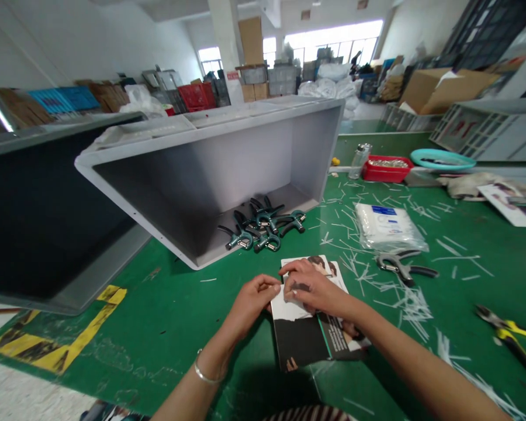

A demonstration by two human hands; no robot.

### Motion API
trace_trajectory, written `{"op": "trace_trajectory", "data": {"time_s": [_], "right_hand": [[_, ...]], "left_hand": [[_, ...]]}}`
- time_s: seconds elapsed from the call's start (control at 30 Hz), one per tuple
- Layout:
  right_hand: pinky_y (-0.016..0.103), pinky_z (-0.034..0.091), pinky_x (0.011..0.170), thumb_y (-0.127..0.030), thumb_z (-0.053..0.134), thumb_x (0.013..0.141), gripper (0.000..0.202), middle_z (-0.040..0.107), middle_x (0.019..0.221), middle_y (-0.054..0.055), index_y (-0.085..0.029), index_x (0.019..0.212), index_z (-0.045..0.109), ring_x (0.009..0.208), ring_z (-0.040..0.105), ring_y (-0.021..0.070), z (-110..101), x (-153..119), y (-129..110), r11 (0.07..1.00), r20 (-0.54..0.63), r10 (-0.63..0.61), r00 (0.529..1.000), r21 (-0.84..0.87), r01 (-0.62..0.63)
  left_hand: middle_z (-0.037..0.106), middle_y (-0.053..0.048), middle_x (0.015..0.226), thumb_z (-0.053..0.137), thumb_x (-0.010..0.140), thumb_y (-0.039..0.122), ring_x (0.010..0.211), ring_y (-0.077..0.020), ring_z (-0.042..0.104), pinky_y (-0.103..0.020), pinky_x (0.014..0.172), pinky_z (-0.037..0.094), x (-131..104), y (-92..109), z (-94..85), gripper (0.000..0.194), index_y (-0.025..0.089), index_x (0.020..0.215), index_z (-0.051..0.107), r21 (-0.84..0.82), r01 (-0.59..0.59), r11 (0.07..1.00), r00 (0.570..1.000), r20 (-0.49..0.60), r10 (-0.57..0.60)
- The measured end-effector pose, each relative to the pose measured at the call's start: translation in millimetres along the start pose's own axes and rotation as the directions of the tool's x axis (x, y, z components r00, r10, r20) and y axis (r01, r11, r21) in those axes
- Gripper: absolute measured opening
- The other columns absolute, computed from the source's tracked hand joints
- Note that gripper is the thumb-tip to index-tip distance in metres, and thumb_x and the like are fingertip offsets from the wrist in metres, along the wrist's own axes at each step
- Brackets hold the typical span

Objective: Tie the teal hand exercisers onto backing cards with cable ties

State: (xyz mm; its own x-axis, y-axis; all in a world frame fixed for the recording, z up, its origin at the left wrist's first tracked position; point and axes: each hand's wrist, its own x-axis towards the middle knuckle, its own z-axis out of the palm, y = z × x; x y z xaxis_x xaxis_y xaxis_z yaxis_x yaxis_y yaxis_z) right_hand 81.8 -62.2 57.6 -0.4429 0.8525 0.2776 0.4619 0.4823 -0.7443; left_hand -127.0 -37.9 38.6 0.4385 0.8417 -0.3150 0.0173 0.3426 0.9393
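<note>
In front of me lies a small stack of printed cards point(296, 339), black and white with a green line and pictures of people. At the top card's left edge my left hand point(252, 301) has its thumb and fingertips pinched together on the card. My right hand point(313, 289) lies over the upper part of the stack, its fingers bent and gripping the card from above. The hand and forearm hide part of the print. Beyond the hands, several dark green spring clamps point(267, 225) are heaped at the mouth of a grey crate tipped on its side point(210, 126).
Right of the cards are a single spring clamp point(403, 266), a bag of white strips point(388, 227) and yellow-handled cutters point(508, 336). Cut white strips litter the green table point(228, 327). Farther back stand a red tray point(386, 172), a glass bottle point(359, 161) and a turquoise lid point(442, 158).
</note>
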Motion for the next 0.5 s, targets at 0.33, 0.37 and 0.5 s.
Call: {"op": "trace_trajectory", "data": {"time_s": [0.33, 0.37, 0.5], "right_hand": [[0.032, 0.049, 0.084, -0.023, 0.042, 0.097, 0.024, 0.069, 0.104, 0.007, -0.017, 0.11, 0.062, 0.094, 0.064, 0.0193, -73.5, 56.9, 72.3, 0.855, -0.268, 0.286, 0.92, -0.362, -0.372], [0.032, 0.048, 0.088, -0.018, 0.044, 0.095, 0.024, 0.069, 0.107, 0.009, -0.015, 0.11, 0.063, 0.098, 0.063, 0.0195, -72.1, 76.5, 85.2, 0.835, -0.235, 0.294, 0.927, -0.409, -0.369], [0.033, 0.043, 0.098, -0.009, 0.056, 0.086, 0.026, 0.066, 0.117, 0.015, -0.012, 0.11, 0.065, 0.112, 0.06, 0.0229, -52.4, 149.1, 123.7, 0.791, -0.125, 0.32, 0.939, -0.511, -0.337]], "left_hand": [[0.056, 0.005, 0.056, 0.071, 0.075, 0.05, 0.041, -0.0112, 0.053, -0.021, 0.041, 0.039, -18.8, -40.2, 7.8, 0.047, 0.016, 0.103, 0.055, -0.017, 0.063, 0.998, 0.998, 0.011, -0.063], [0.053, 0.007, 0.052, 0.071, 0.074, 0.051, 0.038, -0.0102, 0.049, -0.02, 0.038, 0.036, -20.2, -47.8, 12.0, 0.047, 0.015, 0.102, 0.055, 0.016, 0.086, 0.996, 0.995, 0.054, -0.087], [0.054, 0.006, 0.053, 0.063, 0.079, 0.051, 0.035, -0.0078, 0.043, -0.018, 0.035, 0.025, -22.0, -71.5, 28.7, 0.05, 0.016, 0.113, 0.053, 0.1, 0.051, 0.994, 0.999, -0.003, -0.051]]}}
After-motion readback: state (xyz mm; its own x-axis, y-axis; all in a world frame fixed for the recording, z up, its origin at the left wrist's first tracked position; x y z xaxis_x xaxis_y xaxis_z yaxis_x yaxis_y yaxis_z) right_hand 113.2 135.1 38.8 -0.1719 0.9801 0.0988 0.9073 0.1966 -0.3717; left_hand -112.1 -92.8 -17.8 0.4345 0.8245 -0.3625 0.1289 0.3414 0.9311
